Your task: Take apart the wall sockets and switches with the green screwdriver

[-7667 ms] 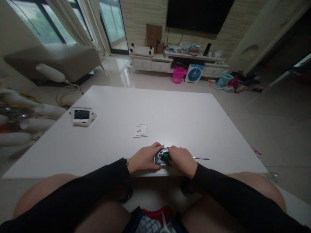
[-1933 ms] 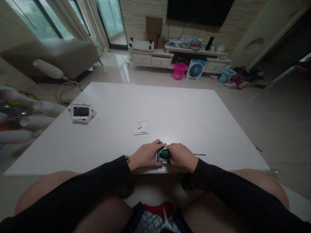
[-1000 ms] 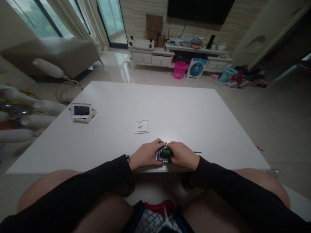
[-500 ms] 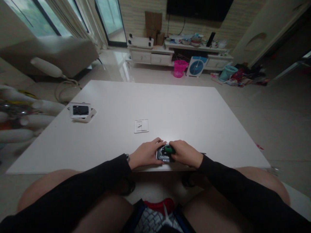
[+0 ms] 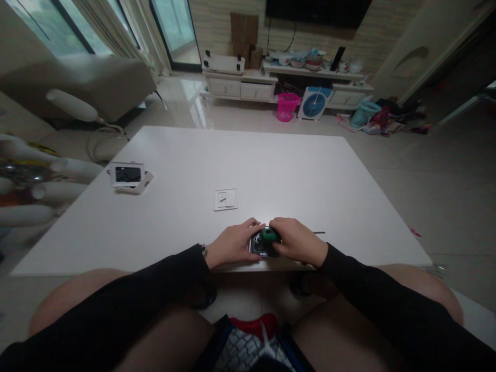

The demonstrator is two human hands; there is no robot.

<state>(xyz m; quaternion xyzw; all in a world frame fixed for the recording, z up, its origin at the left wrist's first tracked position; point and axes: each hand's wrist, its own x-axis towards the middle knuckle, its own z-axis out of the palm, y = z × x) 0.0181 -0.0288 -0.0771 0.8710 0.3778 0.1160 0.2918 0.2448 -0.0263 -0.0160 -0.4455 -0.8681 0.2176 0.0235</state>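
Near the front edge of the white table [image 5: 279, 175], my left hand [image 5: 234, 240] grips a small, flat dark device [image 5: 256, 248] by its left side, thumb and fingers around it. The device has a pale edge and a row of light marks; its kind is unclear. My right hand [image 5: 298, 237] is closed around a green-handled tool [image 5: 268, 235], which looks like a screwdriver, held over the device's right half. The tool's shaft and tip are hidden. Behind my right hand lies a thin dark rod [image 5: 319, 232], partly covered.
Beyond my left hand lies a white square plate [image 5: 225, 200] with a small dark piece on it. A white box with a dark window [image 5: 128, 174] sits at the table's left edge, overlapping another pale box [image 5: 141, 185]. White cylinders [image 5: 58, 194] stand left of the table.
The green handle has tipped more upright, and my right hand has turned slightly with it. More of the thin dark rod now shows. My left hand stays on the device.
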